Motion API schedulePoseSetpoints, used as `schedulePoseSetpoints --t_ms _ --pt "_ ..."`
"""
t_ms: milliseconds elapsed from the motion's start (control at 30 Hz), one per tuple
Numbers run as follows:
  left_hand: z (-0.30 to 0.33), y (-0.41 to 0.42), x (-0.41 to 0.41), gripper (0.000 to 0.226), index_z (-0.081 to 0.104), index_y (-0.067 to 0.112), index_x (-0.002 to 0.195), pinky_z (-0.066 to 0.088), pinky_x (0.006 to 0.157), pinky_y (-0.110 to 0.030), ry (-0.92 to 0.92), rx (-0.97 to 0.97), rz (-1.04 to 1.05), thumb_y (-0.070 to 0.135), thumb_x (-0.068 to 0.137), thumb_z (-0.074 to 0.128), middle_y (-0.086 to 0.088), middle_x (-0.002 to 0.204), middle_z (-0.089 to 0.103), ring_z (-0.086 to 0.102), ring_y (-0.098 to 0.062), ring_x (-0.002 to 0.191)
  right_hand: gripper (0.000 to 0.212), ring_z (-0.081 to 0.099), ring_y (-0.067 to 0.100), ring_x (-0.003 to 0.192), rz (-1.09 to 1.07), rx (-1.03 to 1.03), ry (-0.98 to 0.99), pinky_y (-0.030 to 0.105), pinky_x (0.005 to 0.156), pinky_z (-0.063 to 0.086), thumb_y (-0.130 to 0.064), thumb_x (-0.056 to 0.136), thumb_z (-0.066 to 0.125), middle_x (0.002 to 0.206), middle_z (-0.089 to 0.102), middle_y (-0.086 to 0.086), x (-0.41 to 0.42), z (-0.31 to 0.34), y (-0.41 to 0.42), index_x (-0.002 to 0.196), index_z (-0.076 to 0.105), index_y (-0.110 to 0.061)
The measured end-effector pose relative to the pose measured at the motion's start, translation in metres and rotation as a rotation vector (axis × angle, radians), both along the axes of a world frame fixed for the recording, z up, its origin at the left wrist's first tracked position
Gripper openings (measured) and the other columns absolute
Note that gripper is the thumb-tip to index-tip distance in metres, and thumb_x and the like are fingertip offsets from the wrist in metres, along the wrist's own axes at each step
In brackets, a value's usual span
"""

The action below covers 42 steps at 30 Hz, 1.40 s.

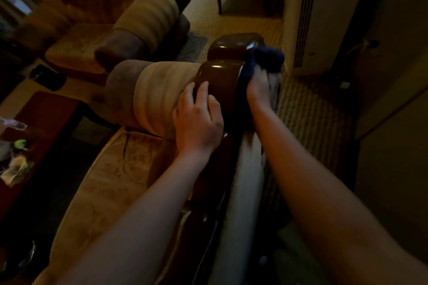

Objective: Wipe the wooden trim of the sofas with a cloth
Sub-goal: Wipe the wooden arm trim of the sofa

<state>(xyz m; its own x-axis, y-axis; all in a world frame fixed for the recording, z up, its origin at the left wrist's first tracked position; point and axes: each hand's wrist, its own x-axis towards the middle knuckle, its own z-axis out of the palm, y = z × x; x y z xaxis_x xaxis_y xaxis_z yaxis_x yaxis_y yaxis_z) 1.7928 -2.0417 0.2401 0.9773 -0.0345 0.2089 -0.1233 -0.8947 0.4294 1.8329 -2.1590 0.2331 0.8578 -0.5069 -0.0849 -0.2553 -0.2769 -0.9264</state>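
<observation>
Right hand (258,89) clamped on dark blue cloth (261,60), pressed against outer side of glossy wooden trim (220,83) at sofa arm's front end. Left hand (196,118) flat, fingers relaxed and apart, resting on trim top beside striped padded armrest (150,97). Second sofa (148,18) beyond, well apart. Low table (39,120) at left.

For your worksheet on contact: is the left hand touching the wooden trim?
Touching. The head view shows the left hand resting flat on the glossy trim, fingers spread over its curved top with no gap visible.
</observation>
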Motion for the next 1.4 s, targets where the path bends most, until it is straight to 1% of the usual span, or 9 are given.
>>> schedulePoseSetpoints --t_ms 133,300,633,700,833,967,1133,1300,1400 --pt "-0.001 0.001 0.003 0.057 0.043 0.022 0.139 0.018 0.111 -0.039 -0.005 -0.015 0.001 0.039 0.090 0.021 -0.004 0.148 0.035 0.028 -0.017 0.137 0.036 0.045 0.009 0.114 -0.007 0.206 -0.045 0.010 0.085 0.031 -0.018 0.103 0.023 0.119 0.051 0.003 -0.032 -0.015 0.021 0.131 0.042 -0.006" --pt "0.000 0.003 0.002 0.056 0.046 0.020 0.137 0.021 0.113 -0.040 -0.024 -0.080 -0.017 0.037 0.090 0.022 -0.002 0.147 0.037 0.030 -0.016 0.136 0.041 0.042 0.001 0.044 0.097 0.399 0.040 0.009 0.047 0.033 -0.005 0.100 0.029 0.054 0.048 -0.004 -0.152 -0.032 0.079 0.064 0.047 -0.014" --pt "0.000 0.004 0.005 0.054 0.048 0.024 0.135 0.029 0.110 -0.046 -0.007 -0.151 -0.007 0.039 0.088 0.025 0.000 0.145 0.038 0.035 -0.015 0.132 0.043 0.034 0.022 0.134 -0.007 0.323 -0.088 0.025 0.101 0.026 -0.023 0.103 0.025 0.145 0.037 0.010 0.018 -0.007 -0.002 0.143 0.029 -0.008" --pt "0.000 0.005 0.006 0.054 0.050 0.022 0.134 0.027 0.111 -0.043 -0.012 -0.177 -0.007 0.038 0.088 0.026 0.000 0.145 0.039 0.035 -0.014 0.133 0.035 0.047 0.019 0.121 0.016 0.335 -0.089 0.025 0.102 0.033 -0.022 0.102 0.027 0.132 0.050 0.010 -0.031 -0.023 0.024 0.132 0.043 -0.013" --pt "-0.001 0.007 0.005 0.054 0.053 0.019 0.132 0.027 0.111 -0.036 -0.019 -0.234 -0.009 0.036 0.088 0.027 0.000 0.144 0.042 0.036 -0.013 0.132 0.038 0.040 0.010 0.057 0.077 0.472 0.096 0.018 0.055 0.034 -0.010 0.099 0.031 0.064 0.043 0.001 -0.124 -0.022 0.064 0.064 0.044 -0.018" --pt "-0.002 0.008 0.007 0.052 0.055 0.019 0.130 0.027 0.107 -0.027 -0.021 -0.266 0.003 0.035 0.088 0.029 0.000 0.143 0.043 0.037 -0.010 0.130 0.038 0.049 0.015 0.072 0.088 0.417 0.103 0.028 0.070 0.041 -0.015 0.102 0.023 0.075 0.049 0.001 -0.040 -0.002 0.017 0.072 0.048 -0.017" --pt "-0.002 0.007 0.009 0.050 0.056 0.020 0.128 0.029 0.103 -0.024 -0.041 -0.258 0.004 0.035 0.089 0.030 0.002 0.140 0.045 0.038 -0.005 0.126 0.046 0.042 0.028 0.126 -0.021 0.520 0.072 0.033 0.102 0.031 -0.027 0.103 0.021 0.138 0.043 0.016 0.064 -0.003 -0.033 0.139 0.034 -0.002" --pt "-0.001 0.009 0.007 0.049 0.055 0.013 0.129 0.031 0.102 -0.018 -0.077 -0.442 0.046 0.028 0.088 0.033 0.000 0.131 0.054 0.043 -0.002 0.120 0.017 0.051 0.018 0.085 0.086 0.472 -0.211 0.036 0.080 0.040 -0.022 0.097 0.038 0.094 0.054 0.009 -0.037 -0.021 0.027 0.100 0.053 -0.016" --pt "0.009 0.014 0.005 0.039 0.057 0.010 0.125 0.040 0.098 -0.021 -0.036 -0.679 0.175 0.022 0.093 0.038 0.005 0.116 0.059 0.053 -0.003 0.108 0.024 0.054 0.021 0.102 0.294 -0.118 -0.371 0.049 0.098 0.039 -0.019 0.085 0.043 0.095 0.064 0.010 -0.085 -0.020 0.049 0.093 0.063 -0.010"
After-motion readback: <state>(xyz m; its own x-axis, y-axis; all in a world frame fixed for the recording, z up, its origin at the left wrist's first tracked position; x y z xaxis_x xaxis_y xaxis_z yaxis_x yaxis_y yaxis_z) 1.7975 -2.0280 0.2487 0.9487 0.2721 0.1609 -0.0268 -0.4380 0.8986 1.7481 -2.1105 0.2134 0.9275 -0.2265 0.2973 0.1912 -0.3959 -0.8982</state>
